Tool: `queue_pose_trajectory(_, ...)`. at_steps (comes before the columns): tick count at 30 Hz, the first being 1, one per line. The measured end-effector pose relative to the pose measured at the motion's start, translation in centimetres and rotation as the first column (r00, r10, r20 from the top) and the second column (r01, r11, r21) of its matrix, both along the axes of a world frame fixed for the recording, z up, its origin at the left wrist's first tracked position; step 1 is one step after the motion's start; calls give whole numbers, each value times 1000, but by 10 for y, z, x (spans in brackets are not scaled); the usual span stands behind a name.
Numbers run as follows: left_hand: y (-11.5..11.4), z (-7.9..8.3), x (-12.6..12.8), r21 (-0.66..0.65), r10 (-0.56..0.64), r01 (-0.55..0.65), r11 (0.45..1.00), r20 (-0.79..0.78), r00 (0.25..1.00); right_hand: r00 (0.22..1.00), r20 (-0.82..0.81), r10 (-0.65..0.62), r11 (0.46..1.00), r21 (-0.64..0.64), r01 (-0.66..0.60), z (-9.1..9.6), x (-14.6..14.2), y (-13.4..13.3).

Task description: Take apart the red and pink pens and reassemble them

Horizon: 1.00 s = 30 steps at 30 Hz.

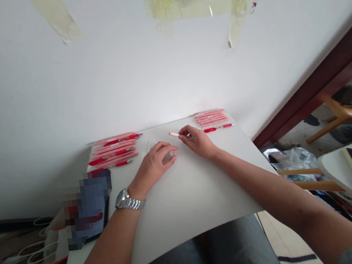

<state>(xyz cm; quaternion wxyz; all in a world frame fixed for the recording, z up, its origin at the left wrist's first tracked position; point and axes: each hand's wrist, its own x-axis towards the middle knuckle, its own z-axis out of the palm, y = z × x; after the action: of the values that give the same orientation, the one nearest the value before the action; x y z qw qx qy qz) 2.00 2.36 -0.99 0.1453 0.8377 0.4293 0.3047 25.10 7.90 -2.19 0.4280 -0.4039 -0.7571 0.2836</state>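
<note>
My right hand [197,140] pinches a red and white pen [175,134] near the far middle of the white table [187,199], its tip pointing left. My left hand [155,162], with a silver watch [127,200] on the wrist, rests curled on the table just left of it, fingers closed over a small clear piece [167,157] that I cannot name. A thin white refill [148,146] lies beside the left fingers.
A pile of red and pink pens [114,153] lies at the far left, a smaller pile [212,119] at the far right. A blurred tablet [87,209] sits at the table's left edge. A white wall stands behind. Cables lie on the floor left; a chair and clutter right.
</note>
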Motion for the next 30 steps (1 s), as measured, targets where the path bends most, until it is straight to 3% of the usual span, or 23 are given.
queue_pose_trajectory(18,2,9,1,30,234,-250,968,255,938,1000,22,-11,1000,-25,11,2,1,-1)
queue_pose_trajectory(24,8,2,-4,78,257,-289,954,278,925,1000,29,-4,1000,-26,4,1,1,-1)
queue_pose_trajectory(30,8,4,-5,108,300,-332,937,237,924,999,32,-1,999,-42,2,3,1,-3)
